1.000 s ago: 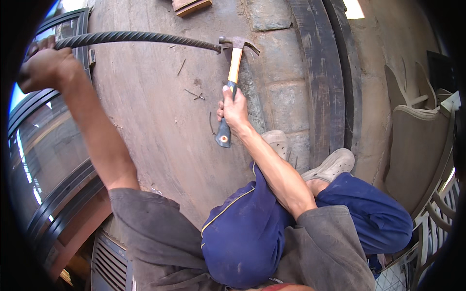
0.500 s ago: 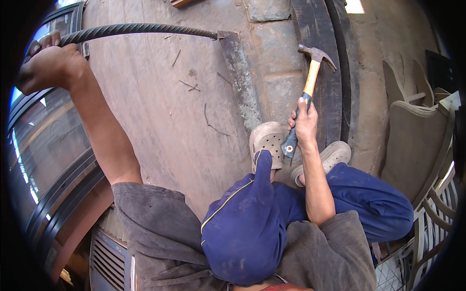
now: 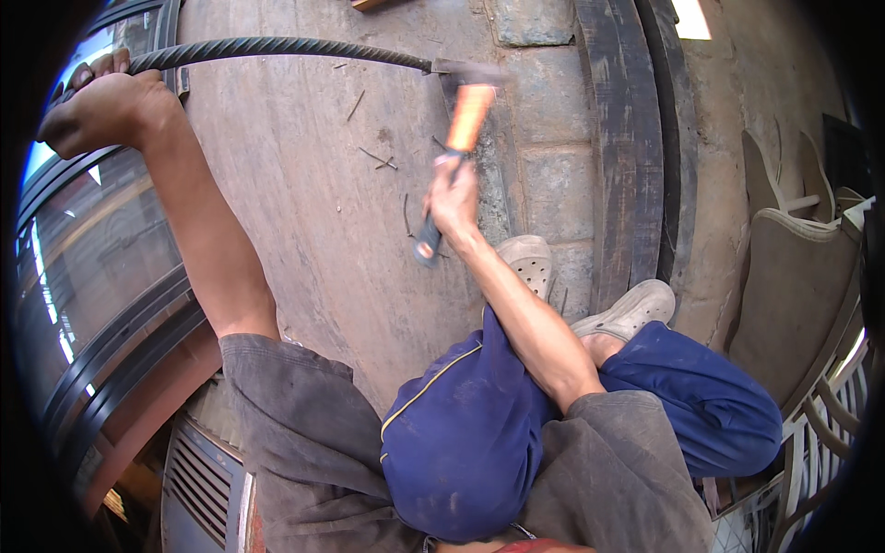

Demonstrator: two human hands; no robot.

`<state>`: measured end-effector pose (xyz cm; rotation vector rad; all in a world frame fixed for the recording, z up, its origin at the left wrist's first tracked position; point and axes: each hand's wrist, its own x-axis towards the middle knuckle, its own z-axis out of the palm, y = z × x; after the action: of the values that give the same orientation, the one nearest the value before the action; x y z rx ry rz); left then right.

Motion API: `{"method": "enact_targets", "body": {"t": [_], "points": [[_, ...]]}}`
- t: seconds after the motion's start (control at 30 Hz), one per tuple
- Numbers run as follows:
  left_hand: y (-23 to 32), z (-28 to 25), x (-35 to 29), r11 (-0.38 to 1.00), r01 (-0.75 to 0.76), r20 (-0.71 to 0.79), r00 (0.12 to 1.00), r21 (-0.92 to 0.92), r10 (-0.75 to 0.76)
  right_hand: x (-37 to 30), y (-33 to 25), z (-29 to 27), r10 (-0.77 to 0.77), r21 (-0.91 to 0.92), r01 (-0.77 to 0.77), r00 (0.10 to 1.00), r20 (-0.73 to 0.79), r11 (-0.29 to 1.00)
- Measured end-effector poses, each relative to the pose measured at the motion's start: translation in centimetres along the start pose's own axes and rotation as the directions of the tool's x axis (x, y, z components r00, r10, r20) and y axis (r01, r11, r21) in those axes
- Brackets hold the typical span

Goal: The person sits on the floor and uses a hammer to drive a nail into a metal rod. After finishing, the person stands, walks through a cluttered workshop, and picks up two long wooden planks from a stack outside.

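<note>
Holding a hammer (image 3: 469, 118) in the right grip (image 3: 452, 198), closed round the dark lower handle, beneath the orange shaft. Blurred at the head, near the free end of a ribbed metal rod (image 3: 295, 46); cannot tell whether touching. Holding that rod in the left grip (image 3: 115, 109), wrapped about the end at far left, well apart from the hammer. Judge the hammer rigid, head-heavy, hardly fragile; best held by the dark handle, lower for force, higher for control. Expect the rod to be heavy and stiff, likely to jar the palm when struck; ribbed, so unlikely to slip much. Best taken at the far end, clear of the hammer head. Near that head, note a narrow weathered strip (image 3: 495, 175) lying beside stone blocks (image 3: 553, 106). Scattered on the floor (image 3: 295, 212), see thin wires or nails (image 3: 380, 159); probably light, best pinched. Cannot pick out a container for certain; at lower left, note a grey slatted housing (image 3: 198, 488), perhaps hollow, contents hidden.
</note>
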<state>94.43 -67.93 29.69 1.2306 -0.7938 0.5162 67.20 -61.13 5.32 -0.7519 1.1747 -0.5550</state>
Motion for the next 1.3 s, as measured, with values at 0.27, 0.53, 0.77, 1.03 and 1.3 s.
{"method": "enact_targets", "body": {"t": [0.27,0.53,0.77,1.03,1.3], "points": [[1.2,-0.5,-1.3,0.998,0.046,0.011,0.999,0.034,-0.046,-5.4,-0.5,-4.2,0.29,-0.251,-0.223,0.916,0.276,0.942],[-0.3,-2.4,-0.3,0.988,0.148,0.122,0.981,0.044,-0.152,-2.1,-6.3,-11.4,-0.079,-0.118,0.061,0.985,-0.152,0.991],[-0.7,-1.7,0.7,0.986,0.159,0.111,0.982,-0.044,-0.154,-0.5,-1.7,1.9,0.005,0.182,0.031,0.981,-0.194,0.983],[1.5,-2.3,-0.3,0.985,0.173,-0.01,0.985,0.021,-0.173,-5.8,-1.7,-0.4,0.359,-0.215,-0.291,0.822,0.443,0.932],[0.4,-1.1,-2.6,0.996,0.088,0.064,0.994,-0.022,-0.086,-5.1,-4.3,-11.0,0.298,-0.232,-0.299,0.954,-0.041,0.925]]}}
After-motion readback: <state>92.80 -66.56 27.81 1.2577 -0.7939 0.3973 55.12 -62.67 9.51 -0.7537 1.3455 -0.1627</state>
